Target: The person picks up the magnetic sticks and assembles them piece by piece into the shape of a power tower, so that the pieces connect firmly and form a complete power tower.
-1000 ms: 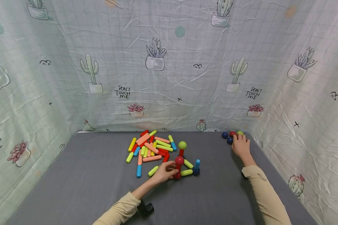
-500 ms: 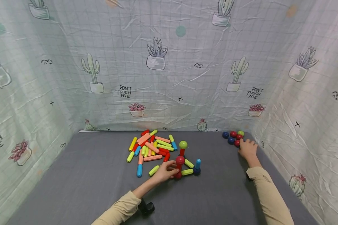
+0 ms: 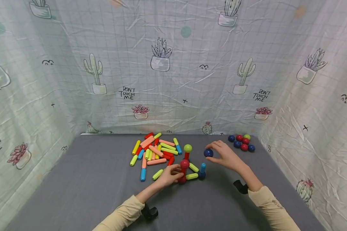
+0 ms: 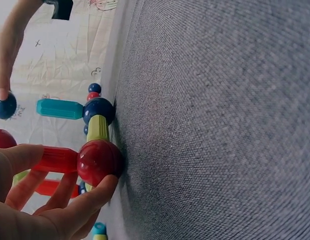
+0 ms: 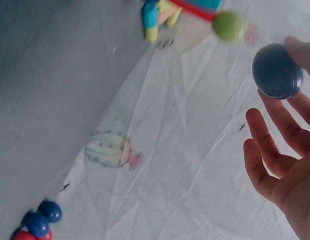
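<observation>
Okay so the plastic ball-and-rod build (image 3: 192, 176) sits short of the far edge of the grey table (image 3: 75, 183), maybe half done imo: two red plastic uprights (image 3: 183, 172) have balls on top, the light-blue plastic rod (image 3: 203, 167) doesn't. Left hand (image 3: 170, 176) grips the nearer upright, right hand (image 3: 226, 158) pinches a glossy navy ball (image 3: 208, 153) midair. Spare glossy balls (image 3: 244, 147) near the far right corner, loose coloured rods (image 3: 156, 151) unused. Pale fabric backdrop (image 3: 173, 86) says "DON'T TOUCH ME" lol; no brands readable.

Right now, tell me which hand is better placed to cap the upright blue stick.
Likely the right hand: it pinches a dark blue ball near that blue stick, while the left hand holds the red stick.
</observation>
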Tool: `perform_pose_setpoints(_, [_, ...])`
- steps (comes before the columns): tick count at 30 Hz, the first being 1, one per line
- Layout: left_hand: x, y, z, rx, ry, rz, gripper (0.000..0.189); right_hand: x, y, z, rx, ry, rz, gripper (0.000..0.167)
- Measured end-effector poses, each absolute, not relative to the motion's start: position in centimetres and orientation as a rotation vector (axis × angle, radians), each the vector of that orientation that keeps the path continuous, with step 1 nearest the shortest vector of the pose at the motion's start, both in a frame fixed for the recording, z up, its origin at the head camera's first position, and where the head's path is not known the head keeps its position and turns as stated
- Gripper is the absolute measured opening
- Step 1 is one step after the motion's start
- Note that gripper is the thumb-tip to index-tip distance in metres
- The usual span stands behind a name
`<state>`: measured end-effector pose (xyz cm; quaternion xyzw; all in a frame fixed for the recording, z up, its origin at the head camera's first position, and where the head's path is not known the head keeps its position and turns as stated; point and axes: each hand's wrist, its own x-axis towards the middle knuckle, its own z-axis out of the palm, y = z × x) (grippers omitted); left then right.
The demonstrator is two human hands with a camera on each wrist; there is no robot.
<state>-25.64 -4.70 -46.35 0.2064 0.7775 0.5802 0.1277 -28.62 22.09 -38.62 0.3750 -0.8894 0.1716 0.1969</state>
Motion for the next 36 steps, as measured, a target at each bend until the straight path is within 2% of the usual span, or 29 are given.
perform_pose_setpoints(5, [-24.3, -4.8, -44.1, 0.610, 2.283, 1.673, 0.032, -27.7, 21.1, -39.8, 1.112, -2.551, 0.364, 0.032])
perform_pose_setpoints(9, [-24.4, -4.8, -44.3, 0.619, 2.287, 1.677, 0.031, -27.5, 21.0, -40.4, 1.098, -2.638, 0.387, 0.034])
perform_pose_setpoints(16, [-26.5, -5.9, -45.9, 0.719, 2.345, 1.646, 0.032, -27.3, 21.4, -40.9, 1.046, -2.758, 0.532, 0.049])
perform_pose_setpoints(20, [-27.8, -7.3, -45.8, 0.771, 2.550, 1.552, 0.027, -27.4, 21.5, -41.3, 1.042, -2.775, 0.572, 0.050])
perform_pose_setpoints(32, [-29.6, -10.8, -46.5, 1.054, 3.161, 0.779, 0.018, -27.5, 21.6, -41.8, 1.034, -2.830, 0.630, 0.053])
perform_pose_setpoints(36, [-30.7, -12.8, -46.6, 1.145, 3.343, 0.541, 0.021, -27.5, 21.7, -42.2, 1.016, -2.863, 0.670, 0.057])
